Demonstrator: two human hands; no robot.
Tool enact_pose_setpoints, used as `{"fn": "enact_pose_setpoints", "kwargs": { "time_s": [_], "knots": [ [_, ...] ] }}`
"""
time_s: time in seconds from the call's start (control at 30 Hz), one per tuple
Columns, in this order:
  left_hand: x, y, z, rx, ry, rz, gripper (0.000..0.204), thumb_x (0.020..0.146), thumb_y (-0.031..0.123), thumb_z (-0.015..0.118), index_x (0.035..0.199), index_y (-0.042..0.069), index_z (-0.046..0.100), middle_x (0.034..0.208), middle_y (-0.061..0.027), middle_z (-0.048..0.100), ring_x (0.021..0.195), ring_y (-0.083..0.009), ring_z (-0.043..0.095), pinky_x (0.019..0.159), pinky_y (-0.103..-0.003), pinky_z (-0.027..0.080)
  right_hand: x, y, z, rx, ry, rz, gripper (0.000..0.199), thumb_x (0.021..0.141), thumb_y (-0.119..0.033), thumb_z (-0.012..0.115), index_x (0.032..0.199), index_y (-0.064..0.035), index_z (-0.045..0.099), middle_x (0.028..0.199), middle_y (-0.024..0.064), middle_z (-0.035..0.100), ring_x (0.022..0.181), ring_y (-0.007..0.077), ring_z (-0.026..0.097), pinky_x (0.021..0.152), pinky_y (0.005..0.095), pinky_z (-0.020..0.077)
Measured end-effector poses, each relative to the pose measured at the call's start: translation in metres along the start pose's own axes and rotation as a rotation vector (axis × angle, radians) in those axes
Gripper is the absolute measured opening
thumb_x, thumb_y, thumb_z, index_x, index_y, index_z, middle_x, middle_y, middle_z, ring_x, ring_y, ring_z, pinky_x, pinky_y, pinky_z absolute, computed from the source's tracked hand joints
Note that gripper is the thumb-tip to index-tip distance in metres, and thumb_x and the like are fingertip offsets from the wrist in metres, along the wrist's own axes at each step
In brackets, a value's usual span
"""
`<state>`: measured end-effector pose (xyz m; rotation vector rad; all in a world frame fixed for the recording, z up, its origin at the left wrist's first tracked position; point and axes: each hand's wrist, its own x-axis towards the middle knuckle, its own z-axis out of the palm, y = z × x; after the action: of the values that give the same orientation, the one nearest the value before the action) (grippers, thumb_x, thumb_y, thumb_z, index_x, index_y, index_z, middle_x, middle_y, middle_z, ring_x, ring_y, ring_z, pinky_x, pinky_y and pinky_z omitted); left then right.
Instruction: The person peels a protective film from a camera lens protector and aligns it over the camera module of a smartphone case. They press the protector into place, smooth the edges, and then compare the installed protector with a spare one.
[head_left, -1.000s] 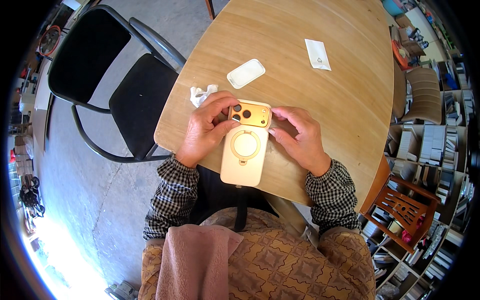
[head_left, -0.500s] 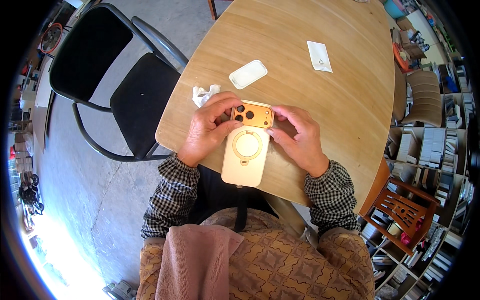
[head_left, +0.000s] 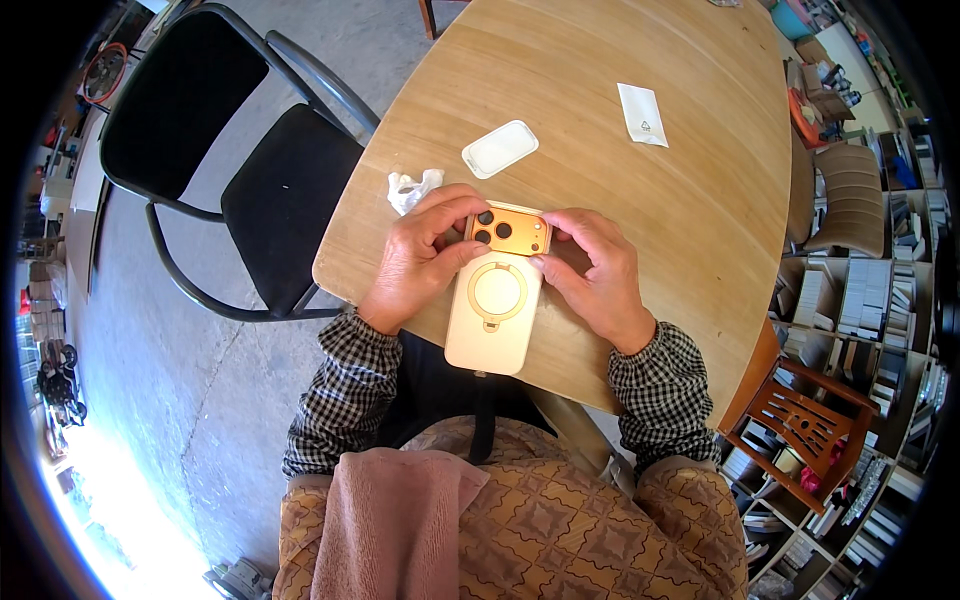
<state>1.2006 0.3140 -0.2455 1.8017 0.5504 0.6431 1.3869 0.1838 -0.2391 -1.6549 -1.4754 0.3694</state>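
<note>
Both hands clamped on the orange phone (head_left: 497, 290) in its cream ring-backed case, left hand (head_left: 418, 262) and right hand (head_left: 597, 275) pinching its camera end above the table (head_left: 600, 180) edge — light, stiff, smooth-sided, probably slippery, best held by the long edges.

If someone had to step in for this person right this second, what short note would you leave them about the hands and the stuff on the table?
Left hand: grips the top left of the phone, thumb on its back beside the orange camera block.
Right hand: holds the top right corner, fingertips at the block's edge.
Phone: face down at the near edge of the wooden table, in a cream case with a ring on the back.
Also on the table: crumpled white wipe, white rounded tray, small white packet.
Done: case looks seated along the lower body.
Left: probably pressing the top corners home; I cannot tell whether they are fully seated.
</note>
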Motion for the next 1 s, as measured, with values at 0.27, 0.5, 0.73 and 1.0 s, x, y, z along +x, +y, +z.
{"fn": "enact_pose_setpoints", "kwargs": {
  "time_s": [0.27, 0.5, 0.73, 1.0],
  "knots": [
    [-0.0003, 0.0024, 0.0005, -0.035, 0.009, -0.025, 0.036, 0.076, -0.004, 0.068, 0.111, 0.0, 0.062, 0.118, -0.0071, 0.056, 0.086, -0.0099, 0.056, 0.068, -0.022, 0.049, -0.001, 0.0009, 0.0015, 0.0, 0.005, 0.009, 0.04, 0.071, -0.016, 0.075, 0.108, -0.003, 0.063, 0.103, 0.0108, 0.065, 0.097, 0.0288, 0.059, 0.086, 0.0375, 0.0437],
    [-0.0016, 0.0015, 0.0011, -0.087, 0.014, -0.078, 0.04, 0.072, -0.008, 0.068, 0.111, 0.002, 0.063, 0.119, -0.006, 0.054, 0.088, -0.0094, 0.053, 0.071, -0.022, 0.048, -0.0002, 0.0013, 0.0024, -0.02, 0.01, -0.023, 0.04, 0.071, -0.009, 0.074, 0.109, -0.0016, 0.062, 0.101, 0.0107, 0.065, 0.089, 0.0245, 0.058, 0.083, 0.0347, 0.0463],
    [-0.001, 0.0027, 0.0022, -0.068, 0.021, -0.079, 0.041, 0.072, -0.009, 0.068, 0.111, 0.003, 0.063, 0.119, -0.0046, 0.055, 0.088, -0.009, 0.053, 0.07, -0.022, 0.047, -0.0017, 0.0025, 0.0016, 0.011, -0.006, 0.015, 0.041, 0.073, -0.017, 0.074, 0.109, -0.0036, 0.062, 0.104, 0.0106, 0.065, 0.098, 0.0286, 0.058, 0.087, 0.0375, 0.043],
    [-0.0005, -0.0012, 0.0037, -0.039, 0.045, -0.02, 0.036, 0.075, -0.006, 0.069, 0.11, -0.001, 0.062, 0.116, -0.0058, 0.058, 0.079, -0.0075, 0.054, 0.061, -0.02, 0.046, -0.0005, 0.0008, 0.0012, -0.003, -0.006, 0.021, 0.04, 0.072, -0.016, 0.074, 0.108, -0.0034, 0.062, 0.102, 0.0107, 0.065, 0.097, 0.0282, 0.059, 0.087, 0.0379, 0.0429]
  ]
}}
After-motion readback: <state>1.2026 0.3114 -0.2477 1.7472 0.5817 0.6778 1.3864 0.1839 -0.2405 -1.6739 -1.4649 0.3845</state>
